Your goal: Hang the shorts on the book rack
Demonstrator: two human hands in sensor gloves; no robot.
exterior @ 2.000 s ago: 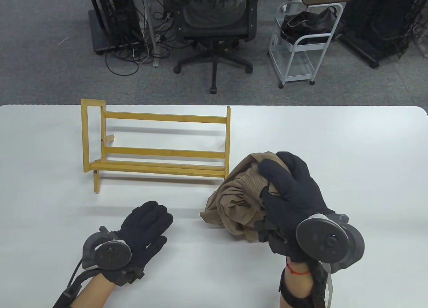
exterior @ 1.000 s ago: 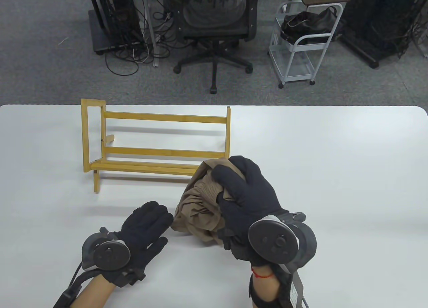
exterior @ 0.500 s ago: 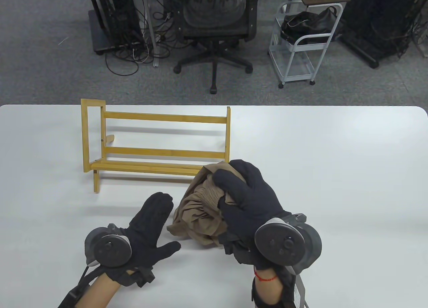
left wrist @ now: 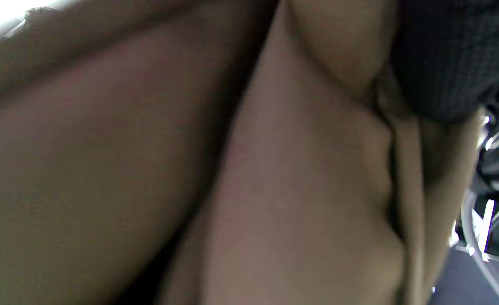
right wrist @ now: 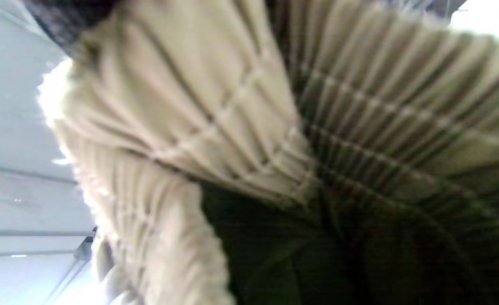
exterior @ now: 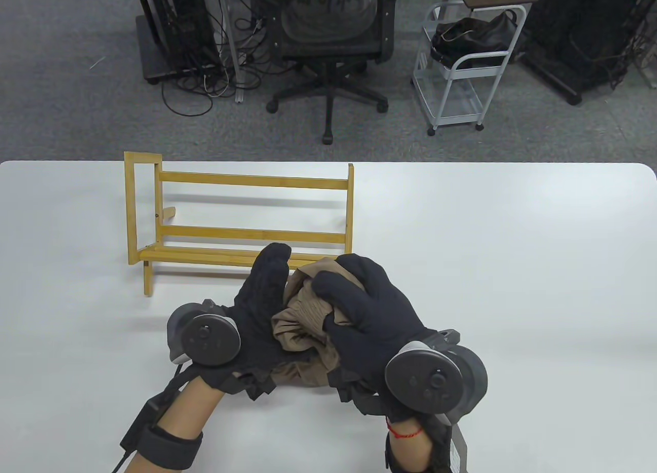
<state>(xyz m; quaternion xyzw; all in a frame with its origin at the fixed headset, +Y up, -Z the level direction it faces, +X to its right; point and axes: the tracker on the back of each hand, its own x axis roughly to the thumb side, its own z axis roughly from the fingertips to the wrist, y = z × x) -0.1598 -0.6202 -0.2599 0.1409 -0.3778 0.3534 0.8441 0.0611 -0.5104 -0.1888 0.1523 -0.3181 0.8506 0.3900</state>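
Observation:
The tan shorts point(exterior: 303, 329) are bunched up between both hands, just in front of the wooden book rack point(exterior: 241, 221). My right hand point(exterior: 354, 308) grips the bundle from the right and above. My left hand point(exterior: 264, 293) lies against its left side with the fingers stretched along the cloth. The left wrist view is filled with tan cloth point(left wrist: 275, 169). The right wrist view shows the gathered elastic waistband point(right wrist: 241, 127) up close. The rack stands on the table's left half with its top rail bare.
The white table point(exterior: 513, 247) runs wide to the right. Beyond its far edge are an office chair point(exterior: 328, 36), a white trolley point(exterior: 462, 72) and cables on the floor.
My right hand carried the shorts leftward to the front of the rack. My left hand lifted off the table and moved right onto the bundle's left side.

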